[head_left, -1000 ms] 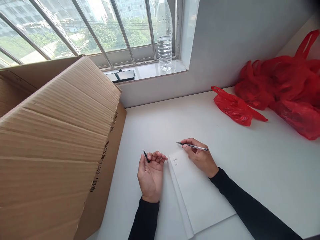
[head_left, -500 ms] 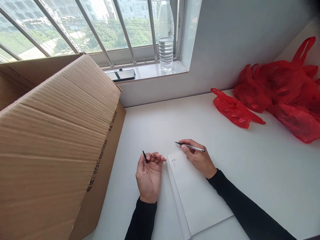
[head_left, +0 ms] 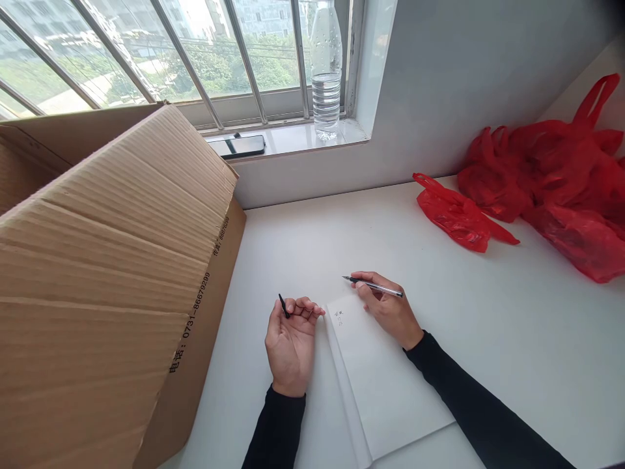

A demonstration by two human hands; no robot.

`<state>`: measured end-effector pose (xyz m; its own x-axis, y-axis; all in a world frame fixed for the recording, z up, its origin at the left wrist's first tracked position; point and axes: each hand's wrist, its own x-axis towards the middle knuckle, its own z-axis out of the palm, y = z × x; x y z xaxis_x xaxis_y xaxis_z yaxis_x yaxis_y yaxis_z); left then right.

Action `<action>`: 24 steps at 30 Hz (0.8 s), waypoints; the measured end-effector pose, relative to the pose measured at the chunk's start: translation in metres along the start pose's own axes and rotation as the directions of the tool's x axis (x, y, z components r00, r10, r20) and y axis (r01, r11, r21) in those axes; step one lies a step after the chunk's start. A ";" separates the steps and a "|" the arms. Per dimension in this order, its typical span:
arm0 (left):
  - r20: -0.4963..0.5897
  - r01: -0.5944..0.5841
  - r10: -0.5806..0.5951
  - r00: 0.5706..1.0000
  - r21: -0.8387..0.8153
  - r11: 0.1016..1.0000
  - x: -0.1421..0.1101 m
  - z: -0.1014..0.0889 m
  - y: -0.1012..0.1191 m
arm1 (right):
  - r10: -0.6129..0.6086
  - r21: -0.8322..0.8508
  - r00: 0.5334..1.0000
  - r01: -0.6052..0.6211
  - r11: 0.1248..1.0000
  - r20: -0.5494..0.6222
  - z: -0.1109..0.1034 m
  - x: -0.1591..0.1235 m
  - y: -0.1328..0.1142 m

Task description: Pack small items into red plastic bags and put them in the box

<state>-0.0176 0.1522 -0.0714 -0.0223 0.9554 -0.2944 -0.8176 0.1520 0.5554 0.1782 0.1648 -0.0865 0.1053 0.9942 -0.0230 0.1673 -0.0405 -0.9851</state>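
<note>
The right hand (head_left: pixel 392 314) grips a slim clear-plastic pen (head_left: pixel 379 287), but the small black plastic cap (head_left: pixel 283 305) pinched by the left hand (head_left: pixel 293 345) could drop palmward if that hold slackens.

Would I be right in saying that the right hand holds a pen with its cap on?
Not quite: the head view shows the right hand holding the pen with its tip bare; the black cap is in the left hand.

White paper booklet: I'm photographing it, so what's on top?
Small dark handwriting shows on the white page. The bare right hand and black fabric sleeve overlap its right side, hiding whatever is beneath.
</note>
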 end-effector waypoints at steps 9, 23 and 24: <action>0.003 -0.003 0.003 1.000 -0.008 1.000 0.000 0.000 0.000 | -0.046 -0.021 0.999 0.047 0.999 0.018 -0.002 -0.004 -0.004; 0.005 -0.007 0.007 1.000 -0.010 1.000 0.000 -0.001 0.000 | -0.014 -0.030 1.000 0.014 0.999 0.001 -0.001 -0.002 0.003; 0.003 -0.008 0.008 1.000 -0.011 1.000 0.000 -0.001 0.000 | -0.015 -0.031 1.000 0.015 0.999 -0.001 -0.001 -0.002 0.003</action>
<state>-0.0178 0.1520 -0.0723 -0.0272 0.9574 -0.2875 -0.8234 0.1416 0.5495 0.1792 0.1625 -0.0889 0.1035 0.9946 -0.0083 0.1993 -0.0289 -0.9795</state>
